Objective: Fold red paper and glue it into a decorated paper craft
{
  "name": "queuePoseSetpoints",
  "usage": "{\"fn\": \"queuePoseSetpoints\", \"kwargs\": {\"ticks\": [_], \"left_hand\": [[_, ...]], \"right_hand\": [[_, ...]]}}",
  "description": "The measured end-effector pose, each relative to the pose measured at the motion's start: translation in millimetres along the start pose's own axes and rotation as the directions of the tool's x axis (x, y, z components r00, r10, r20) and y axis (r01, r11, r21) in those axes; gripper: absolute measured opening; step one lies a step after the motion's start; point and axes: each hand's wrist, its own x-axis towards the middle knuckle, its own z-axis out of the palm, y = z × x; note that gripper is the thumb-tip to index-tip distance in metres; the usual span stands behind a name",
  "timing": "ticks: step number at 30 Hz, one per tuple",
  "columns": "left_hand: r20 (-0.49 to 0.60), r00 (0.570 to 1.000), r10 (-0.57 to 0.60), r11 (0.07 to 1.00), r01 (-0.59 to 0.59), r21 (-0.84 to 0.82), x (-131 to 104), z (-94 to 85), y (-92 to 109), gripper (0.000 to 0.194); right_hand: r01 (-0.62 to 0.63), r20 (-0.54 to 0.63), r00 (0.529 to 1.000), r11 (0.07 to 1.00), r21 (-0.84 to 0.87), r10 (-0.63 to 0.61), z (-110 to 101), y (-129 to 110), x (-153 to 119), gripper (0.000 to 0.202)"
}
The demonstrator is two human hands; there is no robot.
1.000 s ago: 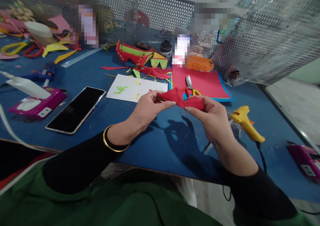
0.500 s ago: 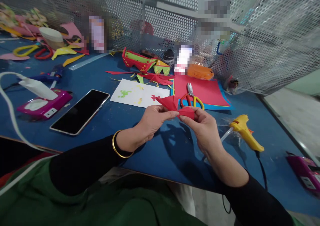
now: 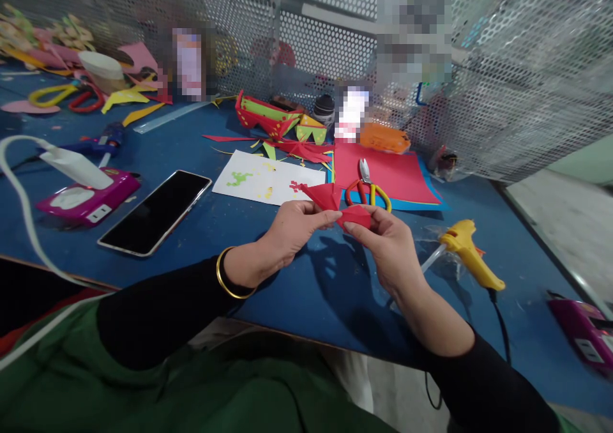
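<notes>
A folded red paper piece is held between both hands above the blue table. My left hand pinches its lower left part between thumb and fingers. On its right part, the thumb and fingers of my right hand are closed. The two thumbs nearly meet at the paper's middle. Just behind it lie scissors with red and yellow handles, partly on red sheets. A white card with small green, yellow and red paper bits lies to the left of the paper.
A black phone and a purple power strip lie on the left. The yellow glue gun rests right of my right hand. Red and green paper shapes stand at the back, before a perforated metal screen.
Both hands keep their hold on the red paper. Its right part sits slightly more tilted than before. The view has shifted very slightly.
</notes>
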Motion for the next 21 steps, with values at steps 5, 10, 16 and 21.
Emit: {"fn": "queuePoseSetpoints", "kwargs": {"ticks": [5,10,16,21], "left_hand": [[0.008,1.000,0.029,0.998,-0.030,0.062,-0.6,0.0,1.5,0.029],[0.038,0.999,0.028,0.998,-0.030,0.061,-0.4,-1.2,1.1,0.030],[0.006,1.000,0.030,0.994,-0.031,0.105,1.4,-3.7,-2.0,0.022],[-0.001,0.999,0.033,0.995,-0.033,0.095,1.1,-2.3,-1.0,0.023]], "right_hand": [[0.001,0.013,1.000,1.000,-0.019,-0.001,-0.7,0.5,0.3,0.040],[0.003,-0.006,1.000,1.000,-0.015,-0.004,-0.8,0.3,0.6,0.039],[-0.019,0.035,0.999,1.000,-0.009,0.020,-0.5,2.0,0.0,0.040],[-0.019,0.037,0.999,0.999,-0.034,0.020,-1.0,2.7,0.2,0.040]]}}
